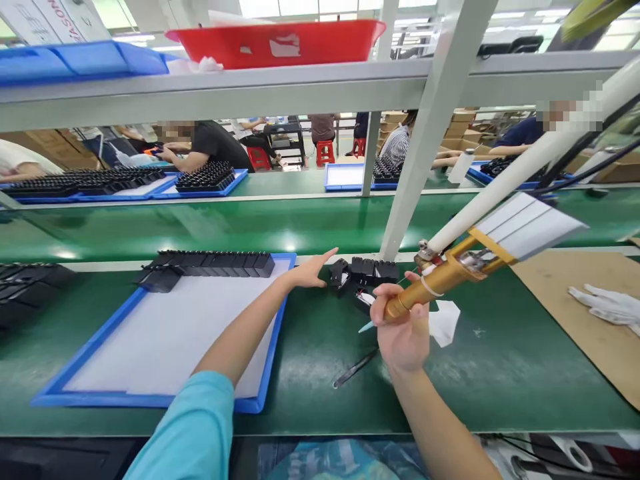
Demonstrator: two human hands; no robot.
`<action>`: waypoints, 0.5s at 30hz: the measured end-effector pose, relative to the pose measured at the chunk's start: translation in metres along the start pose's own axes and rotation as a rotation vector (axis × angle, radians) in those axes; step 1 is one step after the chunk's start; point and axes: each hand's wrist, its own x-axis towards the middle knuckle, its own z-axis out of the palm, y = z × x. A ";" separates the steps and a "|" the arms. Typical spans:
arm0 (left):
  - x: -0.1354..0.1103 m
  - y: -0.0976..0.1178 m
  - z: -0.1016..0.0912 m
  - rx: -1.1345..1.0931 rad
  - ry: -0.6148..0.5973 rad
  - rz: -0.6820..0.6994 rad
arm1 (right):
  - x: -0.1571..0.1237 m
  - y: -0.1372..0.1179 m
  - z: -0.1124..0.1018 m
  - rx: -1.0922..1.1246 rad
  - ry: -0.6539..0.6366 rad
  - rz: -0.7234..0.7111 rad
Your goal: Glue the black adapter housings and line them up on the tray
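Over the green bench (310,373), reaching out with the left hand (307,272), fingers open and spread, just beside a loose cluster of black parts (373,270) lying between both hands near the foot of a pale post (420,147); cannot tell whether touching the nearest one. Gripping a gold-coloured tool (450,270) in the closed fingers of the right hand (404,343), tilted up to the right, with a pale ridged panel (530,223) at the upper end, by the lower end of a white pole (500,183). Under that same hand, showing a pale blue tip (367,327). Nearer the bench's front edge, seeing dark tweezers (355,370); right of the wrist, a white paper scrap (444,323). To the left, finding a blue-rimmed tray (120,400) lined in white, with black blocks (225,263) in a row along its far side. Farther right, noting a white glove (607,307) on a brown board (555,313). At the upper left, reading "ASON" in red, set aslant on a white carton (65,23), with an unclear character before it; making out grey lettering alongside, but unable to spell it. On the shelf's red tub (320,47), seeing pale label patches, too small to read.
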 end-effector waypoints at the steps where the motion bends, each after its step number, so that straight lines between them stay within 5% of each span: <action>1: 0.011 -0.002 0.002 -0.010 -0.014 0.004 | 0.000 0.001 0.000 0.002 -0.005 -0.002; 4: 0.024 -0.007 0.004 -0.039 -0.023 -0.017 | 0.000 0.002 -0.001 0.008 -0.014 -0.001; 7: 0.006 -0.006 -0.002 -0.034 0.036 -0.074 | 0.000 0.002 -0.001 0.036 -0.031 0.000; 11: -0.054 0.013 -0.007 -0.009 0.111 -0.161 | -0.002 -0.001 0.001 0.072 -0.049 0.021; 15: -0.125 0.047 0.013 -0.051 0.119 -0.203 | -0.005 -0.004 0.002 0.085 -0.076 0.039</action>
